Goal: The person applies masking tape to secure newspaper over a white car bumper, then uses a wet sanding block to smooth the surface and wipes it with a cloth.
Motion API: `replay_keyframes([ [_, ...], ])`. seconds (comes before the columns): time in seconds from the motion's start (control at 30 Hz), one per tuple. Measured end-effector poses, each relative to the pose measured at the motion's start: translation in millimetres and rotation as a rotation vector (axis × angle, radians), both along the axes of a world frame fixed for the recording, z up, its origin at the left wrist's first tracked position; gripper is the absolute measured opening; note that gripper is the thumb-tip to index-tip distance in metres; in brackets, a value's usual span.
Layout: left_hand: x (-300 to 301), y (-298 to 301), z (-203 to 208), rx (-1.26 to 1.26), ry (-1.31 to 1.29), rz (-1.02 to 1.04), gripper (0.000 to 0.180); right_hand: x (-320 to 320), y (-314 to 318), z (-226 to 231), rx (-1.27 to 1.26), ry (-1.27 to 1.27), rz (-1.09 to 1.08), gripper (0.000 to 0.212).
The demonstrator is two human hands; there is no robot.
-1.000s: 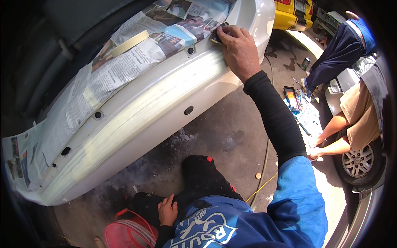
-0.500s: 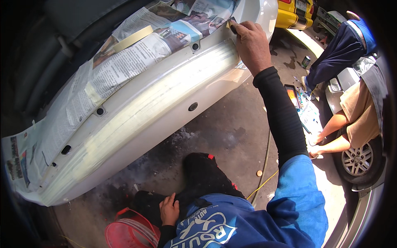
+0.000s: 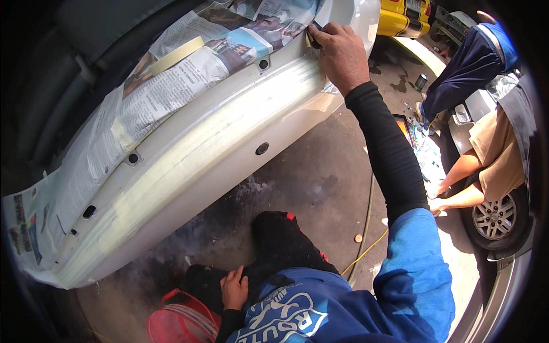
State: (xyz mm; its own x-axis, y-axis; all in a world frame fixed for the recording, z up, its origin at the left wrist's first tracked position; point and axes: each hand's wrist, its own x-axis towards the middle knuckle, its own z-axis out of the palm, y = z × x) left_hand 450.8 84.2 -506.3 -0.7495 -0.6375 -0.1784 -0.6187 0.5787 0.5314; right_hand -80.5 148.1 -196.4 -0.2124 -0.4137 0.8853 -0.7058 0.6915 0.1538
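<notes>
A white bumper [image 3: 220, 182] runs diagonally from lower left to upper right, with a pale yellowish, sanded-looking strip [image 3: 191, 146] along its middle. My right hand [image 3: 344, 57] is at the bumper's upper right end, its fingers pinched on a small folded piece of what looks like sandpaper [image 3: 311, 39], dark on one side and tan on the other. The sheet meets the surface beside the newspaper edge; the palm hides part of it. Down by my lap, my left hand [image 3: 234, 289] rests on my dark trouser leg, fingers loosely apart and holding nothing.
Newspaper [image 3: 163, 94] covers the bumper's far side, with a masking tape roll [image 3: 177, 55] on it. A red bucket [image 3: 178, 324] stands beside my left hand. A hose [image 3: 369, 220] crosses the floor. Two people work at right near a car wheel [image 3: 494, 218]; a yellow car [image 3: 400, 20] is behind.
My right hand has shifted slightly left and down along the bumper's end, keeping its pinch on the sandpaper. The left hand stays in place.
</notes>
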Motion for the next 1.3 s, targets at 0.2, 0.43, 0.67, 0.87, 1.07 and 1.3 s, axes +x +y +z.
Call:
replay_keyframes([
  [0.2,-2,0,0,-0.018,-0.013,-0.016,0.043,-3,23,4,0.108,-0.070,0.129,0.039],
  [0.43,-1,-1,-1,-0.039,0.011,-0.038,0.042,-6,17,4,0.093,-0.006,0.101,0.041],
  [0.67,1,-1,-6,-0.022,0.009,-0.032,0.042,28,7,14,0.162,-0.022,-0.056,0.036],
  [0.87,0,-3,-7,-0.013,0.014,-0.037,0.042,38,13,3,0.275,-0.100,0.253,0.040],
  [1.07,1,2,-6,-0.025,0.002,0.005,0.042,54,0,-2,0.338,0.049,0.438,0.034],
  [1.3,3,3,-7,-0.046,0.027,0.018,0.044,100,-30,26,0.427,0.080,0.534,0.032],
])
